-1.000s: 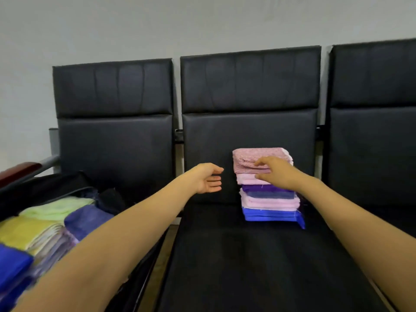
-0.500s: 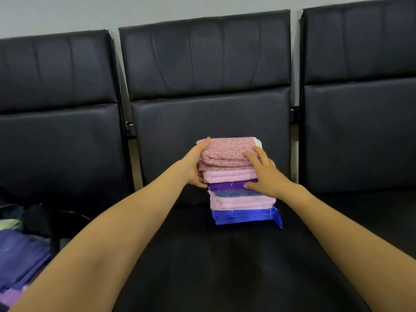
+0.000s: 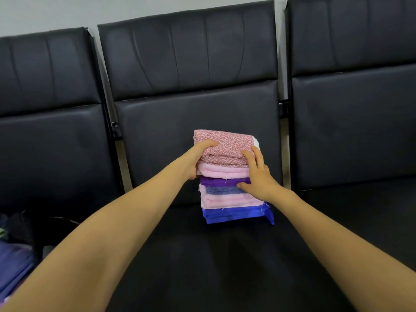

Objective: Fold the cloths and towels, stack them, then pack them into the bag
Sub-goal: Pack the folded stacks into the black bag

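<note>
Both hands (image 3: 194,162) (image 3: 257,176) clasp the folded cloth stack (image 3: 227,200).

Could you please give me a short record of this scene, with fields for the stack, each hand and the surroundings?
stack: stack of folded cloths, upright on the middle seat, close to its backrest
top layer: speckled pink cloth
bottom layer: blue cloth
left hand: grips the stack's upper left side, thumb on top
right hand: holds the upper right side, thumb at the purple cloth
elsewhere: bluish cloths at the lower left edge
</note>
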### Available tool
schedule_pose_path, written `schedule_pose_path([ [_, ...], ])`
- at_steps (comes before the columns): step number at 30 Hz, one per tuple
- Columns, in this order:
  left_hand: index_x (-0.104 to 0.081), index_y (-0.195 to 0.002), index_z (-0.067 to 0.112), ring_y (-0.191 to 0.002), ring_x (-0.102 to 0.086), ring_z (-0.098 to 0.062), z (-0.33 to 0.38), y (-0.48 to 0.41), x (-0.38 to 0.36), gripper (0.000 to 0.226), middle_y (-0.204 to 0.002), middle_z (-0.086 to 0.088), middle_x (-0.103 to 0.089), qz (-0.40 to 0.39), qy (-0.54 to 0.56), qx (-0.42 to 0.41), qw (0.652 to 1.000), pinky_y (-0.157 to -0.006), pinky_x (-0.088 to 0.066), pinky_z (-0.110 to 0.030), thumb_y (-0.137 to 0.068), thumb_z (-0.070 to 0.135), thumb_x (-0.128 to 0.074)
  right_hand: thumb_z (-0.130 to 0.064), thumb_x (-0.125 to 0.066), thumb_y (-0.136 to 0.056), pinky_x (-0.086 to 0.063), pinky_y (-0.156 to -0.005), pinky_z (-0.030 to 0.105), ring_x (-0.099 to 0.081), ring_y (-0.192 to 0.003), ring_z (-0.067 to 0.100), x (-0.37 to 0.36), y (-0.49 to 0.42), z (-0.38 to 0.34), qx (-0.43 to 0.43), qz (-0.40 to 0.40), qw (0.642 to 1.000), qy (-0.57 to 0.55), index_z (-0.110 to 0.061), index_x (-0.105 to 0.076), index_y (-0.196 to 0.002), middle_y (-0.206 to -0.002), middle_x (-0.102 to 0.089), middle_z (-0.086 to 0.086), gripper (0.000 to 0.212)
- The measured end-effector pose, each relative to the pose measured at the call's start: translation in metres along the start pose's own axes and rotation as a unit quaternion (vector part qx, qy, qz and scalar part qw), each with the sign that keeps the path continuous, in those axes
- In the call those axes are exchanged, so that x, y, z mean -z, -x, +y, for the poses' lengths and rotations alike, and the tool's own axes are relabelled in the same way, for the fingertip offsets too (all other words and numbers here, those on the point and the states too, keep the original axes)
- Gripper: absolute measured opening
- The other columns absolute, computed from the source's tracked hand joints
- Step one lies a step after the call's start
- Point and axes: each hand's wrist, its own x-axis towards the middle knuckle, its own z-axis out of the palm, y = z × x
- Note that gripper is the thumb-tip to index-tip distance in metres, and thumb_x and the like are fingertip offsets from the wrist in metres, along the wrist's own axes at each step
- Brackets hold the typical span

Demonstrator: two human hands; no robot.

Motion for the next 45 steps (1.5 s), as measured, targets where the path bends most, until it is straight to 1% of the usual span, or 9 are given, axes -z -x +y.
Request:
schedule_pose_path([
  [5, -0.063, -0.119, 0.014, -0.095, -0.068, -0.020, 0.008, -0.008, -0.006, 0.071, -0.109, -0.005, -0.070, 0.059, -0.051, -0.070, 0.994, -0.079, -0.056, -0.029, -0.059, 0.046, -0.084, -0.017, -0.071, -0.084, -0.034, -0.108, 0.040, -0.019, -0.140, 0.035, -0.004, 0.000, 0.000, -0.015, 0.016, 1.000, -0.015, -0.030, -0.007, -0.150, -0.156, 0.019, -0.007, 0.093],
  [16, -0.059, -0.097, 0.008, -0.079, -0.065, -0.025, 0.021, 0.022, -0.012, 0.028, -0.071, -0.009, -0.071, -0.043, 0.059, -0.027, 0.997, -0.083, -0.054, -0.036, -0.080, 0.029, -0.067, -0.025, -0.047, -0.086, -0.019, -0.117, 0.051, -0.011, -0.145, 0.012, 0.015, 0.006, -0.016, 0.019, 0.087, 0.983, -0.163, -0.042, -0.015, -0.148, -0.157, 0.006, -0.019, 0.072],
  [19, -0.058, -0.094, 0.006, -0.072, -0.064, -0.024, 0.031, 0.045, -0.007, 0.027, -0.060, -0.009, -0.069, -0.056, 0.088, -0.032, 0.994, -0.077, -0.053, -0.035, -0.082, 0.029, -0.066, -0.024, -0.047, -0.091, -0.022, -0.116, 0.025, -0.014, -0.141, 0.000, 0.032, 0.010, -0.036, 0.031, 0.133, 0.934, -0.330, -0.034, -0.018, -0.151, -0.159, -0.007, -0.011, 0.067],
  [23, -0.060, -0.106, 0.006, -0.079, -0.065, -0.025, 0.047, 0.081, 0.016, 0.041, -0.083, -0.011, -0.070, -0.065, 0.137, -0.045, 0.987, -0.077, -0.055, -0.035, -0.077, 0.033, -0.068, -0.057, -0.045, -0.092, -0.036, -0.108, 0.040, -0.040, -0.132, 0.015, 0.058, 0.018, -0.076, -0.136, 0.165, 0.791, -0.573, -0.032, -0.026, -0.148, -0.151, -0.033, -0.005, 0.064],
  [26, -0.060, -0.109, 0.008, -0.085, -0.063, -0.026, 0.055, 0.110, 0.038, 0.045, -0.092, -0.011, -0.067, -0.056, 0.190, -0.050, 0.979, -0.077, -0.052, -0.037, -0.075, 0.037, -0.068, -0.068, -0.033, -0.091, -0.038, -0.097, 0.055, -0.046, -0.124, 0.034, 0.067, 0.033, -0.097, -0.294, 0.010, 0.722, -0.626, -0.011, -0.044, -0.137, -0.136, -0.048, 0.013, 0.073],
  [30, -0.060, -0.117, 0.010, -0.089, -0.062, -0.026, 0.052, 0.148, 0.062, 0.063, -0.102, -0.010, -0.066, -0.057, 0.202, -0.051, 0.976, -0.079, -0.053, -0.036, -0.062, 0.036, -0.074, -0.077, -0.035, -0.084, -0.044, -0.097, 0.053, -0.055, -0.119, 0.038, 0.064, 0.051, -0.124, -0.256, -0.111, 0.642, -0.714, -0.007, -0.054, -0.131, -0.126, -0.060, 0.022, 0.086],
  [38, -0.060, -0.118, 0.010, -0.088, -0.067, -0.027, 0.029, 0.169, 0.077, 0.050, -0.101, -0.012, -0.071, -0.042, 0.118, -0.043, 0.991, -0.071, -0.056, -0.035, -0.075, 0.032, -0.073, -0.079, -0.060, -0.064, -0.043, -0.104, 0.045, -0.059, -0.118, 0.031, 0.091, 0.057, -0.148, -0.220, -0.136, 0.721, -0.643, -0.014, -0.062, -0.124, -0.124, -0.065, 0.012, 0.089],
  [42, -0.062, -0.114, 0.012, -0.088, -0.068, -0.025, 0.025, 0.147, 0.061, 0.041, -0.102, -0.010, -0.071, -0.042, 0.109, -0.057, 0.992, -0.072, -0.057, -0.036, -0.077, 0.026, -0.073, -0.040, -0.065, -0.084, -0.058, -0.075, 0.034, -0.071, -0.087, 0.023, 0.099, 0.043, -0.136, -0.220, -0.128, 0.776, -0.577, -0.015, -0.068, -0.108, -0.100, -0.073, 0.009, 0.035],
  [45, -0.066, -0.102, 0.013, -0.084, -0.068, -0.023, 0.026, 0.117, 0.042, 0.025, -0.091, -0.008, -0.073, -0.049, 0.121, -0.060, 0.990, -0.078, -0.056, -0.035, -0.080, 0.023, -0.072, -0.020, -0.063, -0.086, -0.053, -0.092, 0.036, -0.067, -0.099, 0.028, 0.097, 0.016, -0.114, -0.231, -0.086, 0.786, -0.568, -0.008, -0.065, -0.116, -0.110, -0.070, 0.015, 0.033],
])
